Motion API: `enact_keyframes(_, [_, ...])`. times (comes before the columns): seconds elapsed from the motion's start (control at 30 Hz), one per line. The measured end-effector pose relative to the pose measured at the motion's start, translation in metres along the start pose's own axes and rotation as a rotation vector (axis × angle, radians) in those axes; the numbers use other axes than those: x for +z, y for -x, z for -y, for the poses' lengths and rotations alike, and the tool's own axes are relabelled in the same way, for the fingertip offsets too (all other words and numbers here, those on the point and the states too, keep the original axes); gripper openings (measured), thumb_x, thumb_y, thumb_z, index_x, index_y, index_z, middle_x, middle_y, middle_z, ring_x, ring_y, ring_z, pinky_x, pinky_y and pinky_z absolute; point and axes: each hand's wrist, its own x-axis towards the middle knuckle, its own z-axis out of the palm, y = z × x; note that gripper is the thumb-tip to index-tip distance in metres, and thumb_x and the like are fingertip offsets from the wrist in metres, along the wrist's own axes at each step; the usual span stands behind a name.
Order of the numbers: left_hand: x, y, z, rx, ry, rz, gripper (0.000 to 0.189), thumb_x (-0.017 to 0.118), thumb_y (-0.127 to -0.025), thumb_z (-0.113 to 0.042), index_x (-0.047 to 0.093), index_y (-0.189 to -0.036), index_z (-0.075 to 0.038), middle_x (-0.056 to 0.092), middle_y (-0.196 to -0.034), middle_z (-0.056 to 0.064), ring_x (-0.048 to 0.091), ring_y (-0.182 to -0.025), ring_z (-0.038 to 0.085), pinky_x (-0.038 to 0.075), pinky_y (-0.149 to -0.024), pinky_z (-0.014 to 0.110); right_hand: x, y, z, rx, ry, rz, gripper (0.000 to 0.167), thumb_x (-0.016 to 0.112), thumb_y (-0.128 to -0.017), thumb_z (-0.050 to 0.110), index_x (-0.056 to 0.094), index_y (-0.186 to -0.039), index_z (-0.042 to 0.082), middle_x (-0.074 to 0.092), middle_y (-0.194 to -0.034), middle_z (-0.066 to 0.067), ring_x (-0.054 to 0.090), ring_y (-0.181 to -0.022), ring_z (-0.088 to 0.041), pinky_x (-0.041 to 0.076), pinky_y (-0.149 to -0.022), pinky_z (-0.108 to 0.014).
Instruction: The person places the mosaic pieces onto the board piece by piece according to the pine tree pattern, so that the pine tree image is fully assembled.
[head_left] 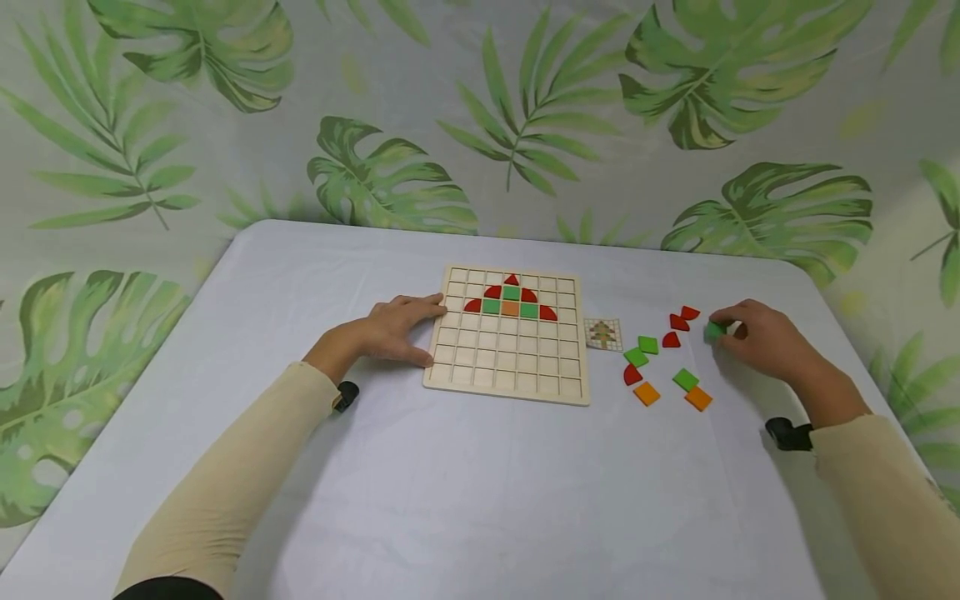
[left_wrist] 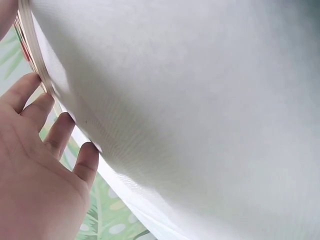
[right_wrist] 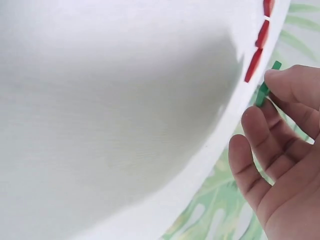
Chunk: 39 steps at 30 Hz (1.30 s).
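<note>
My left hand (head_left: 392,329) lies at the left edge of a square wooden grid board (head_left: 502,350), thumb and fingers spread, fingertips right at its rim. In the left wrist view the fingertips (left_wrist: 63,120) are beside the board's edge. Red, green and orange tiles fill cells of the upper board in a stepped triangle, with a red triangle tile (head_left: 512,280) at its peak. Over the table's right part, my right hand (head_left: 767,337) pinches a green tile (right_wrist: 263,91) between thumb and fingers. Its other fingers are loosely bent.
A small pattern card (head_left: 603,334) with a tree picture lies at the board's right edge. Between card and right hand are several loose tiles: red quarter-rounds (head_left: 633,375), green squares (head_left: 648,344) and orange squares (head_left: 698,398). A white cloth (head_left: 480,483) covers the table.
</note>
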Motion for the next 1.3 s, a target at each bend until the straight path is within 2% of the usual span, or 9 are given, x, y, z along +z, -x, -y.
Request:
enact_keyframes(0.3, [0.001, -0.001, 0.001, -0.004, 0.001, 0.001, 0.086, 0.076, -0.084, -0.038, 0.033, -0.156, -0.02, 0.012, -0.17, 0.001, 0.014, -0.155, 0.033, 0.016, -0.119, 0.063, -0.01, -0.003, 0.017, -0.087, 0.036, -0.071, 0.032, 0.065, -0.09, 0.008, 0.066, -0.118, -0.006, 0.062, -0.11, -0.027, 0.061, -0.088, -0.033, 0.049, -0.065, -0.034])
enact_keyframes(0.5, [0.001, -0.001, 0.002, -0.003, 0.002, -0.007, 0.087, 0.077, -0.083, -0.038, 0.033, -0.156, -0.021, 0.012, -0.169, -0.001, 0.015, -0.155, 0.032, 0.016, -0.119, 0.062, -0.013, -0.005, 0.032, -0.164, 0.031, -0.095, 0.031, 0.067, -0.089, 0.007, 0.067, -0.117, -0.005, 0.063, -0.108, -0.023, 0.062, -0.087, -0.031, 0.049, -0.065, -0.032])
enact_keyframes(0.8, [0.001, -0.002, 0.001, -0.004, -0.023, 0.009, 0.087, 0.075, -0.083, -0.039, 0.032, -0.157, -0.02, 0.013, -0.169, 0.002, 0.015, -0.154, 0.034, 0.017, -0.118, 0.063, -0.015, -0.012, 0.055, -0.192, 0.018, -0.079, 0.029, 0.064, -0.091, 0.008, 0.067, -0.118, -0.004, 0.061, -0.11, -0.022, 0.061, -0.089, -0.03, 0.051, -0.067, -0.035])
enact_keyframes(1.0, [0.0, -0.002, 0.002, 0.008, -0.057, 0.008, 0.088, 0.074, -0.084, -0.041, 0.031, -0.157, -0.019, 0.014, -0.169, 0.003, 0.016, -0.154, 0.035, 0.02, -0.117, 0.064, -0.014, -0.018, 0.073, -0.253, 0.013, -0.092, 0.029, 0.067, -0.089, 0.006, 0.067, -0.116, -0.003, 0.061, -0.108, -0.019, 0.06, -0.089, -0.028, 0.052, -0.073, -0.04])
enact_keyframes(1.3, [0.0, -0.001, 0.0, 0.01, -0.061, 0.015, 0.087, 0.073, -0.084, -0.04, 0.031, -0.157, -0.019, 0.014, -0.169, 0.004, 0.016, -0.154, 0.035, 0.02, -0.117, 0.064, -0.007, -0.029, 0.106, -0.281, -0.016, -0.026, 0.033, 0.068, -0.09, 0.008, 0.066, -0.121, -0.002, 0.061, -0.113, -0.018, 0.059, -0.091, -0.025, 0.052, -0.071, -0.036])
